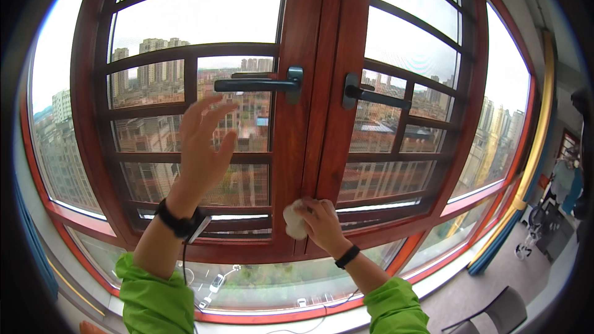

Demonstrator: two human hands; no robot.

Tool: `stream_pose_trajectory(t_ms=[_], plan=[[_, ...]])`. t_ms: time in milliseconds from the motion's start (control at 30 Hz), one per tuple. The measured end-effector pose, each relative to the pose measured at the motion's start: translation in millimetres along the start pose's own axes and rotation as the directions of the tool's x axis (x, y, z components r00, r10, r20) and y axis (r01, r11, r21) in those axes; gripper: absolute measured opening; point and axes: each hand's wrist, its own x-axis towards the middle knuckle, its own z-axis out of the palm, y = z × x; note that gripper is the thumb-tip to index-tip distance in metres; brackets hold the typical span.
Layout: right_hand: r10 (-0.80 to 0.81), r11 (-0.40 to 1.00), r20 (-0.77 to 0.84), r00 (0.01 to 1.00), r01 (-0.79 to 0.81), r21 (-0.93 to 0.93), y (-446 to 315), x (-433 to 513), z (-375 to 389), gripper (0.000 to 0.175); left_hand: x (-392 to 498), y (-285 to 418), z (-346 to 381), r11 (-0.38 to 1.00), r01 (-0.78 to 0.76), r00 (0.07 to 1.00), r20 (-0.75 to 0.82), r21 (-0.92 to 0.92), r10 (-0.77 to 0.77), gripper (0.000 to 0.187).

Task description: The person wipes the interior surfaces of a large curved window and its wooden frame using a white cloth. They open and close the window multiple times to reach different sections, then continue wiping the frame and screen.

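Before me is a double casement window with reddish wooden sashes and fine screens. My right hand (319,222) grips a white cloth (295,219) and presses it low on the wooden stiles where the two sashes meet. Raised with fingers apart, my left hand (206,141) holds nothing. It is just below the dark left window handle (257,85), in front of the left screen (241,130); whether it touches anything I cannot tell. The right window handle (378,96) sits on the other sash. Both handles point outward, roughly level.
Fixed glass panes with red frames flank the sashes, and a low pane (274,283) runs beneath. A thin cable (184,260) hangs from my left wrist. Blue and yellow curtains (519,204) hang at the right. A grey chair (499,311) stands at the lower right.
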Motion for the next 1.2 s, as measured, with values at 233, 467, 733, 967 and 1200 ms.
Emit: stream_pose_trajectory(t_ms=[233,467,733,967,1200], plan=[[-0.018,0.990,-0.338,0.941,-0.030,-0.137,55.5,180.1,-102.0,0.044,11.5,12.4,-133.6,0.897,-0.083,0.967,-0.253,-0.435,-0.034,0.072],[-0.096,0.928,-0.393,0.914,-0.060,-0.367,75.4,290.2,-90.9,0.049,9.8,48.4,-203.9,0.889,-0.275,0.930,-0.335,-0.366,0.150,0.072],[-0.015,0.920,-0.361,0.932,-0.129,-0.371,34.6,182.6,-35.0,0.043,-0.4,49.4,-198.6,0.928,-0.212,0.954,-0.272,-0.307,0.128,0.071],[0.055,0.933,-0.124,0.991,-0.095,-0.346,19.7,73.4,-16.0,0.046,-5.0,45.6,-163.3,0.943,-0.151,0.971,-0.225,-0.296,0.085,0.071],[0.003,0.995,0.035,0.999,0.000,-0.100,12.7,37.8,-31.6,0.036,-5.1,42.3,-126.1,0.959,-0.080,0.990,-0.135,-0.273,0.044,0.070]])
